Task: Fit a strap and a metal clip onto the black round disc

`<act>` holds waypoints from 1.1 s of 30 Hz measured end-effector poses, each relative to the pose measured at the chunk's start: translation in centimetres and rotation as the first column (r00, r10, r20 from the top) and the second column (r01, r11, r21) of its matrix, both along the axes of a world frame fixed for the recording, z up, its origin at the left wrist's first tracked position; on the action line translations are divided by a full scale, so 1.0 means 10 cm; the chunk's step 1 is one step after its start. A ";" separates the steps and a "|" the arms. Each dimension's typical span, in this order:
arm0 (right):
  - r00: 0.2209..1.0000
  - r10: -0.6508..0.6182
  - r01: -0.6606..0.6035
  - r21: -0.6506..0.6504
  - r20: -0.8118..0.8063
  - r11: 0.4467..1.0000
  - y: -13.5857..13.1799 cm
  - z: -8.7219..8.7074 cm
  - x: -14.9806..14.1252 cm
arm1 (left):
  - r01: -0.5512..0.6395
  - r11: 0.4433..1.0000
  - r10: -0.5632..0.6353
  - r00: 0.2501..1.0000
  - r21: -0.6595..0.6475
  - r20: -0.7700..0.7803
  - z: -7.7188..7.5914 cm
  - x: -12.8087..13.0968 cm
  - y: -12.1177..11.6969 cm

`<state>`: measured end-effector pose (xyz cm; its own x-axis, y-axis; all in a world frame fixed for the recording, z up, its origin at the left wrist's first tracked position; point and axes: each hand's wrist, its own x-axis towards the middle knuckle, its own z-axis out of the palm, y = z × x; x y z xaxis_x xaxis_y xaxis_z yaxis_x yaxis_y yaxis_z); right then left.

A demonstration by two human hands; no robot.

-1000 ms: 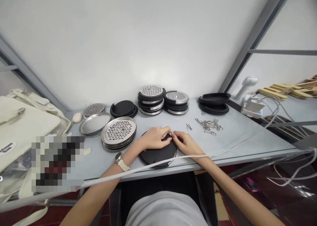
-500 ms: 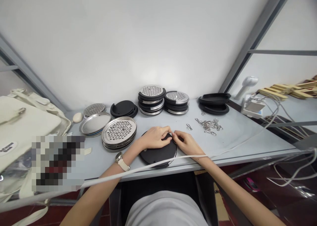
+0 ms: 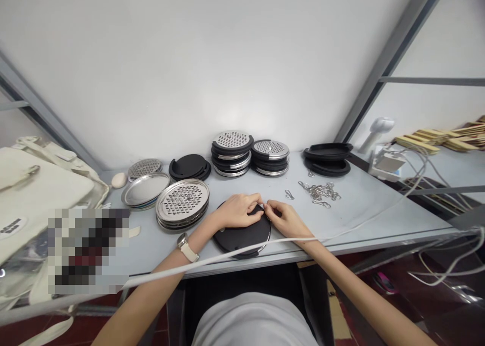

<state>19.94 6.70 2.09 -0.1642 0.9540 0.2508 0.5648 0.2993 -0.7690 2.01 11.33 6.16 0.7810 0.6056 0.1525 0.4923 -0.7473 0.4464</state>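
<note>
A black round disc (image 3: 242,237) with a thin shiny rim along part of its edge lies flat near the front of the table. Draped over its upper left part is my left hand (image 3: 238,210), fingers curled, with thumb and forefinger closed at the disc's far edge. My right hand (image 3: 284,218) is closed in a pinch at the disc's upper right edge, fingertips almost touching the left ones. A tiny glint of metal shows there, too small to name. A metal clip (image 3: 289,195) and a pile of similar clips (image 3: 322,192) lie beyond my right hand.
Perforated metal grater discs (image 3: 183,200) are stacked at left, beside plain metal plates (image 3: 147,189). Two stacks of graters in black holders (image 3: 232,156) stand at the back, with black rings (image 3: 328,165) to the right. A white cable (image 3: 227,254) crosses in front of my forearms.
</note>
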 end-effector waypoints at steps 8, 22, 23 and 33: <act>1.000 -0.003 0.003 -0.016 -0.010 1.000 0.00 0.00 0.00 | -0.004 1.000 0.004 0.999 0.002 0.032 0.00 0.00 -0.01; 0.997 0.025 -0.024 -0.017 0.076 1.000 0.01 0.01 0.00 | 0.009 1.000 -0.009 1.000 -0.019 0.030 -0.01 0.00 0.00; 0.996 0.025 -0.024 -0.015 0.085 1.000 0.01 0.01 0.00 | 0.008 1.000 -0.008 1.000 -0.019 0.027 -0.01 0.00 0.00; 0.998 0.005 -0.004 -0.020 0.056 1.000 0.00 0.00 0.01 | 0.011 1.000 -0.010 0.999 -0.019 0.037 -0.02 -0.01 0.00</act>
<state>20.01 6.66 2.13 -0.1816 0.9580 0.2218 0.6057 0.2867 -0.7422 1.96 11.37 5.95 0.7813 0.6007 0.1695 0.4675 -0.7431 0.4788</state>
